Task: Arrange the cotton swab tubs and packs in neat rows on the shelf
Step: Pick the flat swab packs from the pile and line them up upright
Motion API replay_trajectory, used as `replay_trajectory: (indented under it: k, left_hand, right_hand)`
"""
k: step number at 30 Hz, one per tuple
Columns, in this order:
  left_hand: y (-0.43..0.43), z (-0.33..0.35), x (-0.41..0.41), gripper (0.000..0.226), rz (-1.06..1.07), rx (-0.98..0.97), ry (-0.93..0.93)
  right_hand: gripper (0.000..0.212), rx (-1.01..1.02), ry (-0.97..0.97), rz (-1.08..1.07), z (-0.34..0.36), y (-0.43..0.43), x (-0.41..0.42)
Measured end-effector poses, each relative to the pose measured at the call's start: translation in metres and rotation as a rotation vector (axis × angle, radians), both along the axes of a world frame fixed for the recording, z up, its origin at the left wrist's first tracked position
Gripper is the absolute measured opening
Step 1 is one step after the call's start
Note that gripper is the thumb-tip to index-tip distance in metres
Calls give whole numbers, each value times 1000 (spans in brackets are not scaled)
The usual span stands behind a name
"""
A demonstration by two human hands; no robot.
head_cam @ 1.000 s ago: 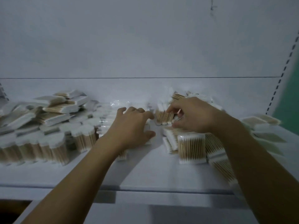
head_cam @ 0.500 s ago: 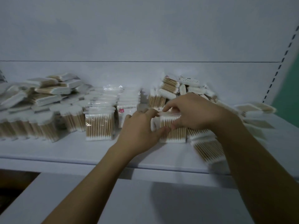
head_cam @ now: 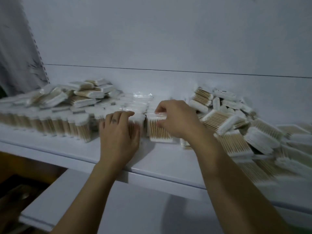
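1. Our left grip (head_cam: 118,132) lies flat, holding nothing, against the end of the row (head_cam: 72,125) on the shelf (head_cam: 160,161).
2. Just right of it stands the pack (head_cam: 157,133), swabs upright.
3. Our right grip (head_cam: 177,120) pinches its top; we judge it must slide left to close the gap.

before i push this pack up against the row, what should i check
1. Right hand grip on the pack: ok, it pinches the top edge.
2. Pack upright: ok.
3. Left hand on the end pack: ok, it rests on it.
4. Pack flush with the end pack: not ok, a dark gap shows.
5. Row to the left straight: cannot tell, blurred.
6. Pile to the right tidy: not ok, heaped and tilted.
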State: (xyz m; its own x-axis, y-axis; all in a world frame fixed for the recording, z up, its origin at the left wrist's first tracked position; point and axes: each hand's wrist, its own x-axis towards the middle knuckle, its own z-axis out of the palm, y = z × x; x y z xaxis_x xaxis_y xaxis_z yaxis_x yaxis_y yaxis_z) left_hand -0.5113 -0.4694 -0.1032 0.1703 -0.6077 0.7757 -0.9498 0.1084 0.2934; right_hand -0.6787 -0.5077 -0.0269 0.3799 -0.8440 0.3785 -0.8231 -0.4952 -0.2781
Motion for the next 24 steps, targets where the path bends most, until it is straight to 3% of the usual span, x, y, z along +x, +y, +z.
replay_trajectory:
  k: [8,15,24]
  left_hand:
    - [-5,-13,8,45,46,25,-109]
    - [-7,-16,13,53,58,106,-119]
    - [-10,-20,12,57,47,111,-105]
  right_hand:
    - [29,-62,-53,-39,-36,-22,21]
    - [57,-25,-80,-12,-52,-16,21]
    - [71,-14,-128,-70,-59,-14,20]
